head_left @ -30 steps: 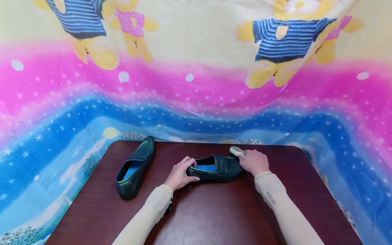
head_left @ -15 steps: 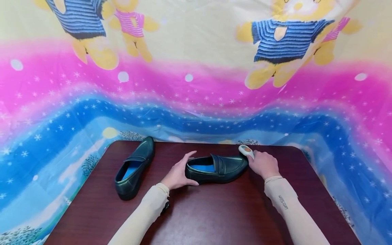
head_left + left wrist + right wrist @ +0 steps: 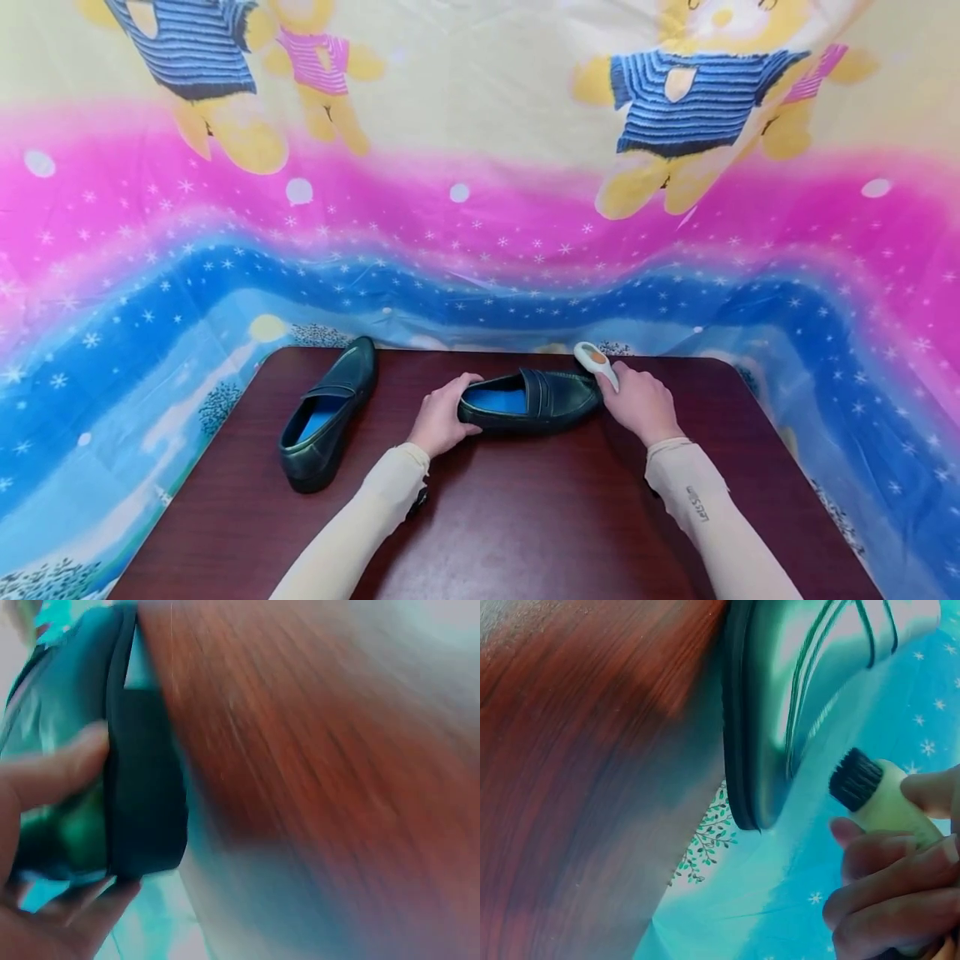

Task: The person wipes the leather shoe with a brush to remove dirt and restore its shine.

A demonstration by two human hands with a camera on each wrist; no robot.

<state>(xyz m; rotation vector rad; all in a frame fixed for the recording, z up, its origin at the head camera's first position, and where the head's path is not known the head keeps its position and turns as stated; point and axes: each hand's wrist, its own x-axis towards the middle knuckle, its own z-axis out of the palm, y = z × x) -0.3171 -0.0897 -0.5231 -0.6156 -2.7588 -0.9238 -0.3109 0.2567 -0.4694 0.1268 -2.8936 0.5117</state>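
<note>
A dark loafer point(image 3: 558, 400) with a blue insole lies sideways in the middle of the head view, toe to the right. My left hand point(image 3: 441, 417) grips its heel, thumb on the near side and fingers round the back. In my right hand point(image 3: 643, 405) is a small shoe brush point(image 3: 596, 363) with a white handle. Its short black bristles point(image 3: 856, 780) show in the right wrist view, beside the loafer's toe and apart from it. The left wrist view, though blurred, shows the thumb on the loafer's heel point(image 3: 146, 795).
The matching loafer point(image 3: 330, 417) stands at the left, toe pointing to the back. Both are at a dark red-brown wooden table point(image 3: 480, 517) with rounded far corners. A printed cloth point(image 3: 480, 250) with bears and snowflakes hangs behind and around it.
The left hand's fingers have spread, then closed round the heel again. The loafer has shifted slightly away from me. The brush has gone right along the toe, then a little back left and upward.
</note>
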